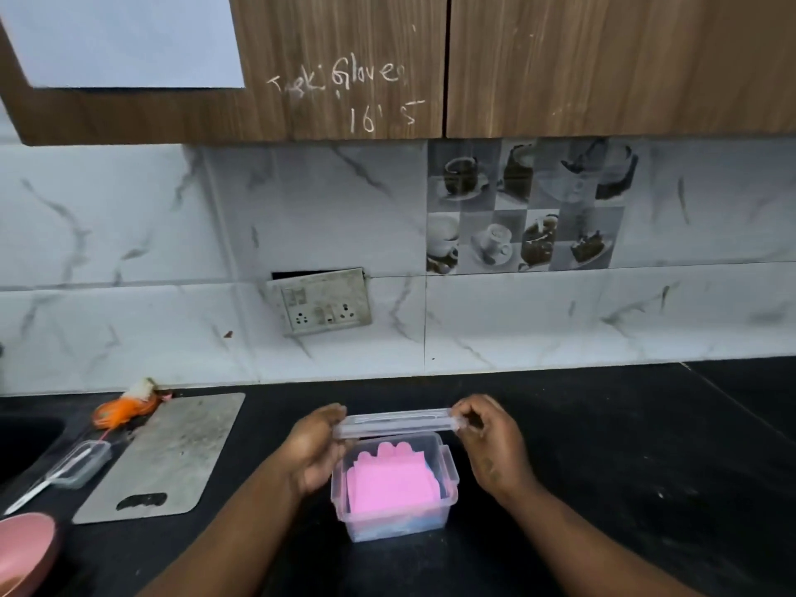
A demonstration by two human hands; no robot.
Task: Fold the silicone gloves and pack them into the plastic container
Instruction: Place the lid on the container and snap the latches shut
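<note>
A clear plastic container (450, 469) stands on the black counter in front of me. Folded pink silicone gloves (394, 482) lie inside it, and something blue shows beneath them at the bottom. I hold the clear lid (398, 422) level just above the container's far rim. My left hand (316, 448) grips the lid's left end. My right hand (491, 441) grips its right end. The container's side clips hang open.
A grey cutting board (166, 456) lies to the left. Beside it are a small clear box (84, 463), a knife (30, 495), an orange scrubber (122, 411) and a pink bowl (23, 549). A sink edge (26, 441) sits far left. A wall socket (325, 301) is behind.
</note>
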